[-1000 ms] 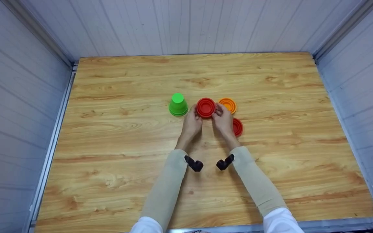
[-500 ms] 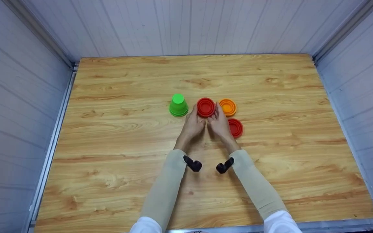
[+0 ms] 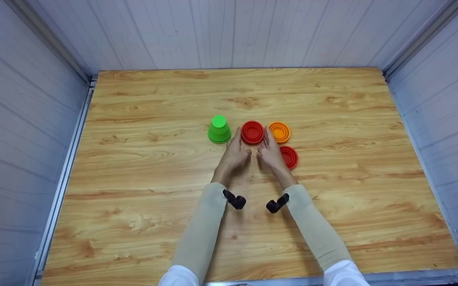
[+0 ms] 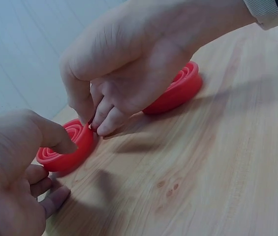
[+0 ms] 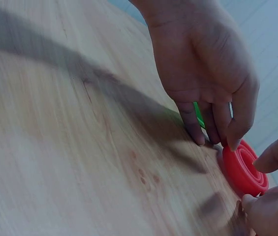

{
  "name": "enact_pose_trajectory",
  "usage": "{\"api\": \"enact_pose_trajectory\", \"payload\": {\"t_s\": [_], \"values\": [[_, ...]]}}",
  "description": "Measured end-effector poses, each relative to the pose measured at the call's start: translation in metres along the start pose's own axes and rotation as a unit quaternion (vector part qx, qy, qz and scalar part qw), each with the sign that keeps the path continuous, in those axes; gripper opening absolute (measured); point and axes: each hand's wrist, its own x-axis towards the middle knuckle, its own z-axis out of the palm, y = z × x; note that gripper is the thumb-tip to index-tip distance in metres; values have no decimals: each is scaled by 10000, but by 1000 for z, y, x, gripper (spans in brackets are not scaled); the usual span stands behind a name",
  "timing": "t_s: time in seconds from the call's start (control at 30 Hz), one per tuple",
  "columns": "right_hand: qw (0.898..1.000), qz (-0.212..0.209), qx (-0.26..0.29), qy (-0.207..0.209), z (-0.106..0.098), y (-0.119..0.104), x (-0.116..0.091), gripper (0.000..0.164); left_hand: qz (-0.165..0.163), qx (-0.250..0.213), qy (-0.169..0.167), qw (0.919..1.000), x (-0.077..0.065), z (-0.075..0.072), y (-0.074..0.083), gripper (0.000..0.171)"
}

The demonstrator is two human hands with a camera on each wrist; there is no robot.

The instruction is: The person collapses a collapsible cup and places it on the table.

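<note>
A red collapsible cup (image 3: 252, 132), pressed flat into rings, lies on the wooden table between both hands. My left hand (image 3: 234, 155) is at its left edge, index finger extended along the rim and thumb drawn back toward me. On the other side, my right hand (image 3: 271, 155) mirrors this, its index finger beside the right rim. Fingertips of both hands touch or nearly touch the cup (image 4: 72, 147) in the left wrist view. Neither thumb is on the cup in the head view. In the right wrist view the ringed top of the cup (image 5: 245, 169) shows between the hands.
A green cup (image 3: 219, 129), extended and upside down, stands just left of the left hand. An orange flattened cup (image 3: 279, 132) and a second red flattened cup (image 3: 290, 157) lie beside the right hand. Panelled walls (image 3: 233, 35) enclose the wooden table (image 3: 141, 222).
Both hands have loosened from the red cup: the fingers have straightened along its sides and the thumbs have moved back toward me. The cup stays in nearly the same place.
</note>
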Motion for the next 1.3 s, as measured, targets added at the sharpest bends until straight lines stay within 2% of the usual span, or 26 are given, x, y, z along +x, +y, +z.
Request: {"api": "enact_pose_trajectory", "payload": {"t_s": [0.17, 0.4, 0.53, 0.7, 0.93, 1.13, 1.23, 1.3], "values": [[9995, -2, -193, -253, -1, -11, -5, 74, -65, 301, -65, 9995, 2, 1, 1, 86], [9998, 90, -118, -97, -3, 4, 6, 77, -61, 494, -155, 9986, 4, 0, 0, 86], [9999, 118, -89, -74, -2, 3, 3, 77, -130, 378, -174, 9991, 3, -1, -1, 86], [9999, -37, -122, -38, -1, 3, 0, 76, -164, 234, -165, 9995, 1, -2, -1, 85], [9997, -68, -209, 116, 0, 2, -3, 71, 2, 167, 101, 9998, -5, -2, -2, 80], [9990, -353, -196, 182, -2, 3, -5, 66, 278, 57, 306, 9991, -11, -4, -4, 73], [9986, -459, -172, 209, -3, 3, -6, 64, 402, -189, 368, 9983, -16, -7, -7, 68], [9985, -461, -181, 220, -4, 3, -6, 63, 356, -504, 363, 9974, -21, -9, -9, 66]]}}
